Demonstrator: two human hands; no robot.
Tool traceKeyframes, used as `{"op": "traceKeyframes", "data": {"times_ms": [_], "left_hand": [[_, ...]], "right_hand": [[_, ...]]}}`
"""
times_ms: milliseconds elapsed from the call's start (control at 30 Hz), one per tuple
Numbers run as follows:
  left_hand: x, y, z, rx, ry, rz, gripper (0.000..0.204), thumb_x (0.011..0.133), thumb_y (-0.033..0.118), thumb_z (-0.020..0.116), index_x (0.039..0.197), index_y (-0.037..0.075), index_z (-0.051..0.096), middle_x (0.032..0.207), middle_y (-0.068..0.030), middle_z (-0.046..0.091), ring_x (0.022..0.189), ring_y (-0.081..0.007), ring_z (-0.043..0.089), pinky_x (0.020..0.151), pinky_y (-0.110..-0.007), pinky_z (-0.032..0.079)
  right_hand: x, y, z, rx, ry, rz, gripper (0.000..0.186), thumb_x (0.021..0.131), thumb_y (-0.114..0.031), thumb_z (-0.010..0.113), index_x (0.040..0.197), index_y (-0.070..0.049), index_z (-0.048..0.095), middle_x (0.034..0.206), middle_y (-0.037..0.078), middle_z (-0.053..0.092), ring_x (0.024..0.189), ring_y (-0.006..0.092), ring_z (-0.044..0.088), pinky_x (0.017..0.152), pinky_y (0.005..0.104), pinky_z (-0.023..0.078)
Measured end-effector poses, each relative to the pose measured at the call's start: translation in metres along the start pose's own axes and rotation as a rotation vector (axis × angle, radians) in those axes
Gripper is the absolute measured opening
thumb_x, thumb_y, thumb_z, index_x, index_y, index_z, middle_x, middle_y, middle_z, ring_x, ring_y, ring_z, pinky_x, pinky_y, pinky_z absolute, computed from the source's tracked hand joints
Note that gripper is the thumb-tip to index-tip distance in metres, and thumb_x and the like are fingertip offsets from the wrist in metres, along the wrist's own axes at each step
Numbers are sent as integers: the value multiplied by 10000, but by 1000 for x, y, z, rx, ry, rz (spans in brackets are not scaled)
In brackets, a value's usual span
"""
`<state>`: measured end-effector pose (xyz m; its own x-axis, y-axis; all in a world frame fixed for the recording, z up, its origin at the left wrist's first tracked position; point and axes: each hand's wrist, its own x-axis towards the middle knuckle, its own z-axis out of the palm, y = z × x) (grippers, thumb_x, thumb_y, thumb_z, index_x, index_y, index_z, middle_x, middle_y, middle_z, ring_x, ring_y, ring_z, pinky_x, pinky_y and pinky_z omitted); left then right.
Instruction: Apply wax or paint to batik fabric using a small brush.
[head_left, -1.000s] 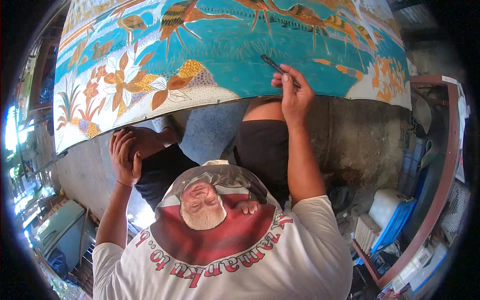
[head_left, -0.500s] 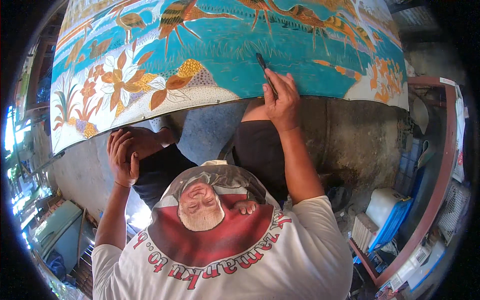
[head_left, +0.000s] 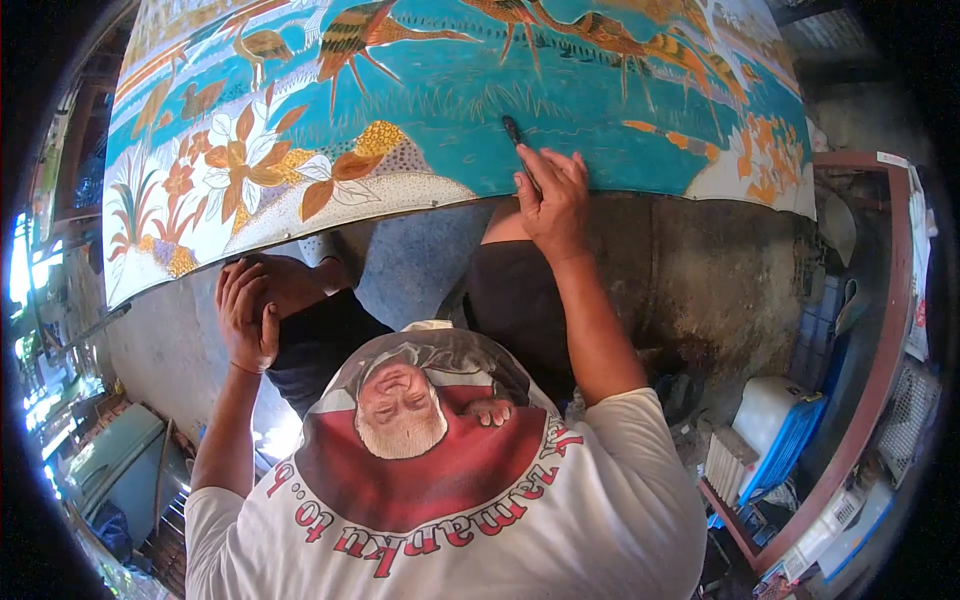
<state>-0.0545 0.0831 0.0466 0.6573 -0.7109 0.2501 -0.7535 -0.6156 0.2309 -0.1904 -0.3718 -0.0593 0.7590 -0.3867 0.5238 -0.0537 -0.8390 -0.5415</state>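
Note:
A batik-like cloth is stretched out before me, with orange-brown birds, leaves and blossoms on teal and white ground. In my right hand is a slim dark paintbrush, pinched between thumb and fingers. Its tip points at the teal area below the drawn grass lines; whether it touches the cloth I cannot tell. The right hand lies low over the cloth's near edge. My left hand rests on my bare left knee, its fingers draped together and its thumb apart, holding nothing.
Small fasteners run along the cloth's near edge. On the right stand a reddish-brown frame and a white and blue plastic item beside a stained wall. A pale green panel leans among clutter at the lower left.
My right hand and the paintbrush have shifted slightly left, and the brush tip now sits a little lower on the teal area. My left hand has stayed on the knee.

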Motion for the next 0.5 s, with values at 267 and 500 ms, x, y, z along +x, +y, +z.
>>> {"op": "traceKeyframes", "data": {"times_ms": [267,500], "left_hand": [[2,2,0,-13,1,-6,373,913,302,574,1116,12,693,1264,-173,694,1349,-389,552,1221,-553,288],[1,2,0,-6,1,-17,362,902,283,571,1112,16,694,1267,-177,692,1346,-392,555,1222,-552,286]], "right_hand": [[-2,2,-2,4,16,-1,367,958,-225,690,1310,-119,698,1117,93,742,1174,290,619,1143,588,344],[5,9,3,-2,-17,67,344,957,-220,687,1284,-116,706,1148,81,738,1156,285,627,1131,584,362]]}}
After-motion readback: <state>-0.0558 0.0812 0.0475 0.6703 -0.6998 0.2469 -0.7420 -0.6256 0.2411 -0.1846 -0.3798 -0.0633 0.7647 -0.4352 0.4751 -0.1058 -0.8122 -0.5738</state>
